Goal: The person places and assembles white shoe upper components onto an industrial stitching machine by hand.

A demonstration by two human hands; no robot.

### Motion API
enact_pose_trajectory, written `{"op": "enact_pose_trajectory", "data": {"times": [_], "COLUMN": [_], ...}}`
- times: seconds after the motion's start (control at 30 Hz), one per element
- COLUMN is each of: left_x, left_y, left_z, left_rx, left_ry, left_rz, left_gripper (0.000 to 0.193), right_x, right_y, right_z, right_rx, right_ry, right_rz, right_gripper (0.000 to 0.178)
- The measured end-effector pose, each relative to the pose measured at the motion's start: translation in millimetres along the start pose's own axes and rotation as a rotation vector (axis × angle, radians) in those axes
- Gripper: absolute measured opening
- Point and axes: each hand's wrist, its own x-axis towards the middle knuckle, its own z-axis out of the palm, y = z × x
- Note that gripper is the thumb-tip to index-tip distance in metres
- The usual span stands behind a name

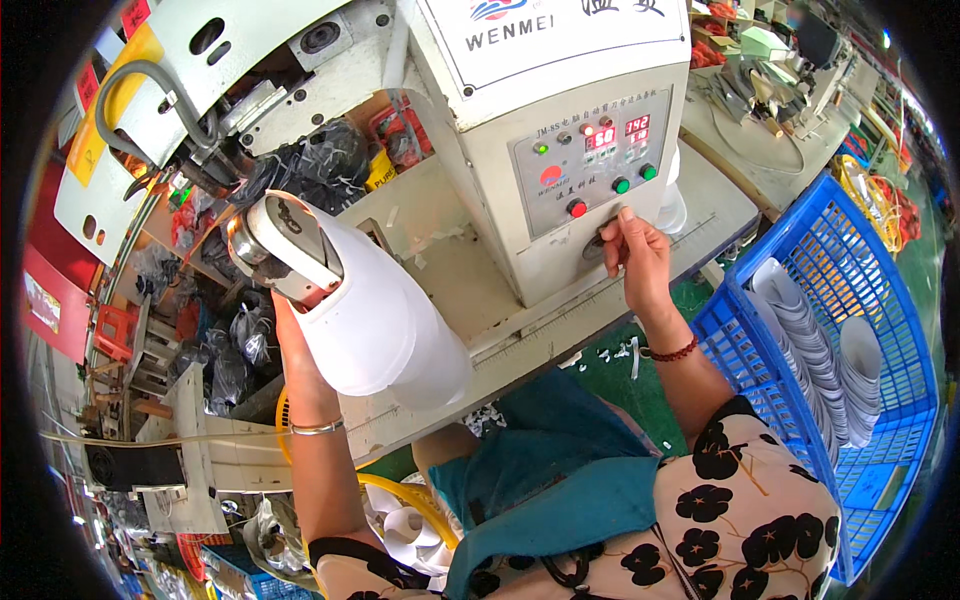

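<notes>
A smooth white curved piece point(375, 300), like a bent sleeve of sheet material, hangs around the end of the machine's metal arm point(285, 250). My left hand point(291, 335) is against the far left side of this piece, its fingers hidden behind it. At the front of the machine's cream control box point(480, 170), my right hand point(638, 258) is closed, fingers curled and thumb pointing up. Its fingertips meet the right side of a dark round knob point(594, 247); whether they grip it or something small is hidden. Just above is the button panel point(600, 165), with lit red displays.
To the right, a blue plastic basket point(800, 235) holds nested stacks of white curved pieces point(860, 375). White scraps point(635, 355) litter the green floor. Black plastic bags point(330, 160) lie behind the machine arm. Below my left arm, a yellow-rimmed container point(425, 505) holds more white pieces.
</notes>
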Motion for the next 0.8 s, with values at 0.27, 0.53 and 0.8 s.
{"op": "enact_pose_trajectory", "data": {"times": [0.27,0.53,0.8], "left_x": [-7.9,-7.2,-5.1], "left_y": [-5.8,-6.4,1.8], "left_z": [0.6,12.8,18.2], "left_rx": [-0.012,-0.078,-0.014], "left_ry": [-0.048,0.125,0.113], "left_rz": [0.034,0.014,-0.005], "left_gripper": [0.049,0.061,0.059], "right_x": [0.7,1.0,-7.6], "right_y": [7.0,7.7,3.4], "right_z": [-1.0,2.2,1.9], "right_rx": [-0.014,-0.002,-0.171], "right_ry": [-0.018,-0.043,-0.096], "right_rz": [-0.024,-0.036,-0.098], "right_gripper": [0.038,0.037,0.037]}}
